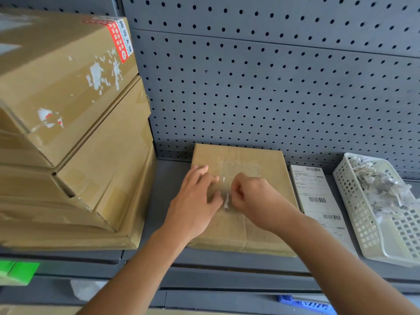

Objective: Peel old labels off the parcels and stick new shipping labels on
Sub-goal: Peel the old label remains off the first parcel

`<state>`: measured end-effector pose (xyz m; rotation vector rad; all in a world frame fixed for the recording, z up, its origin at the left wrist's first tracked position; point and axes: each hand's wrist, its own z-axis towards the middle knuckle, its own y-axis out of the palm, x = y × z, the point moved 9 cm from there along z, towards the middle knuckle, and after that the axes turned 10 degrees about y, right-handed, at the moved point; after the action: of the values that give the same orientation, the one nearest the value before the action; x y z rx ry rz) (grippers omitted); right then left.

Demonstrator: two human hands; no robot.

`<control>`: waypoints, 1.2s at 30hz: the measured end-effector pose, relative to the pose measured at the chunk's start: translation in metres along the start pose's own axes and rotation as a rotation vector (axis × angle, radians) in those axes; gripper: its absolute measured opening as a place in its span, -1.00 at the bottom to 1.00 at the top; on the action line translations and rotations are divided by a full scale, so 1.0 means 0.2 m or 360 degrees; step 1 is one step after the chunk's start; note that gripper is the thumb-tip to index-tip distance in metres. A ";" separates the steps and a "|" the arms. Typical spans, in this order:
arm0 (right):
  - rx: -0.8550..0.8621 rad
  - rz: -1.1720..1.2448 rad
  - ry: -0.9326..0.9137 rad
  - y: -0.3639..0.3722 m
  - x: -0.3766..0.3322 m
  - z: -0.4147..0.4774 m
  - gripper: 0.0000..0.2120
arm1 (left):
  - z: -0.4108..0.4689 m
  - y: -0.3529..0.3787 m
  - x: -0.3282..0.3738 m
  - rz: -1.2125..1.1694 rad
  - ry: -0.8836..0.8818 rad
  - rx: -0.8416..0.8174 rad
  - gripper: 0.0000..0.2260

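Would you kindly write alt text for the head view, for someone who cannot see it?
The right hand pinches a white label scrap off a flat cardboard parcel that the left hand presses on; new labels and a scrap-filled basket lie to its right.

Matt cardboard parcel (245, 201), glossy tape; perforated grey metal backboard (272, 87); white plastic basket (354, 201)
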<state>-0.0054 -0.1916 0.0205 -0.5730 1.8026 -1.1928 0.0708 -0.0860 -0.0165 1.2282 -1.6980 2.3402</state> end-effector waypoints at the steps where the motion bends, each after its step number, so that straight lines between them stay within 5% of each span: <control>1: -0.0020 0.0074 -0.0025 -0.01 0.01 -0.01 -0.93 | 0.00 0.00 0.00 -0.0001 0.0004 0.0003 -0.68; 13: 0.0059 -0.0126 -0.0235 0.06 -0.04 -0.04 -0.86 | 0.00 0.00 0.01 0.0004 0.0024 0.0017 -0.71; 22: -0.0057 0.0148 -0.0236 0.01 -0.02 -0.04 -0.92 | 0.00 -0.01 0.01 0.0008 0.0019 0.0013 -0.69; 36: -0.0045 -0.0255 -0.0272 0.08 -0.07 -0.03 -0.84 | 0.00 -0.01 0.01 -0.0011 -0.0007 0.0022 -0.69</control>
<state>-0.0017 -0.1703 0.0135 -0.8239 1.6556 -1.1882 0.0706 -0.0858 -0.0146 1.2400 -1.6787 2.3512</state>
